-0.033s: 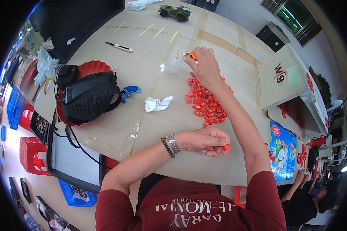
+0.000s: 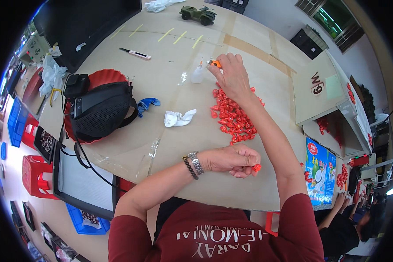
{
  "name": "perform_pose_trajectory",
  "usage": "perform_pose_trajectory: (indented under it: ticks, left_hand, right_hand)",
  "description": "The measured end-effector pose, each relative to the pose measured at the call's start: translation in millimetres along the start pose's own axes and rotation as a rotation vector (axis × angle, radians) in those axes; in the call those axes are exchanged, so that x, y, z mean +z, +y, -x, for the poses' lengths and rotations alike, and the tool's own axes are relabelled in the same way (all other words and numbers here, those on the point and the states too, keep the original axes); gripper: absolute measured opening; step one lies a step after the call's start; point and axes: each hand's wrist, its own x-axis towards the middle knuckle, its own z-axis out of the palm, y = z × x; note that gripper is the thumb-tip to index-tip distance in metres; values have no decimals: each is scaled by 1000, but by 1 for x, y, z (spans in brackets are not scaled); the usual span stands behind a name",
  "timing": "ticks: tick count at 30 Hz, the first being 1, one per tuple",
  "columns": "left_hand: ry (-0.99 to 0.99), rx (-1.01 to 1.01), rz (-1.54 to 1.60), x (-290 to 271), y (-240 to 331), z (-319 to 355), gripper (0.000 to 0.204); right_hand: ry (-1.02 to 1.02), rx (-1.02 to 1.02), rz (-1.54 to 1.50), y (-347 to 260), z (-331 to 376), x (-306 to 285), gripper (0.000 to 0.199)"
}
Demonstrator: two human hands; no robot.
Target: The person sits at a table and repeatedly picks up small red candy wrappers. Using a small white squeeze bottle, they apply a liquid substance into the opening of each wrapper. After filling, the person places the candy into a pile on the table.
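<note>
Small red piece (image 2: 256, 167) pinched at the fingertips of the left hand (image 2: 231, 159), fingers curled in tight around it, down at the near edge of the table (image 2: 170, 83). Looks like a sorting or assembling step, judged from one piece held ready while the other arm reaches out. Far across, right hand (image 2: 232, 77) stretched over the heap, fingertips narrowed on a small orange piece (image 2: 215, 63), just beside a little clear bag (image 2: 197, 75). Between the two hands, a loose pile of red pieces (image 2: 236, 118) spread on the brown cardboard top, touching the right wrist area. Metal watch and bead bracelet (image 2: 193, 164) on the left wrist. Next move, by the look of it, calling for a steady pinch on both small pieces and a careful draw back over the pile without scattering it; small, light bits, easy to drop. Further out: crumpled white cloth (image 2: 178, 118) left of the pile, blue scrap (image 2: 146, 104) beside it, black bag (image 2: 101, 112) sitting on a red tray (image 2: 104, 77). Box cutter (image 2: 135, 53) well apart toward the far side, green toy truck (image 2: 197, 14) at the far edge. Open cardboard box (image 2: 323, 94) off to the right, more red pieces inside.
</note>
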Motion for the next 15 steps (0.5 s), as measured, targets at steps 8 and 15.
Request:
perform_pose_trajectory:
  ticks: [8, 15]
  left_hand:
    - [4, -3, -1, 0, 1, 0, 38]
    - [12, -8, -3, 0, 2, 0, 37]
  right_hand:
    - [62, -54, 115, -3, -8, 8, 28]
    - [57, -48, 180, -2, -12, 15, 25]
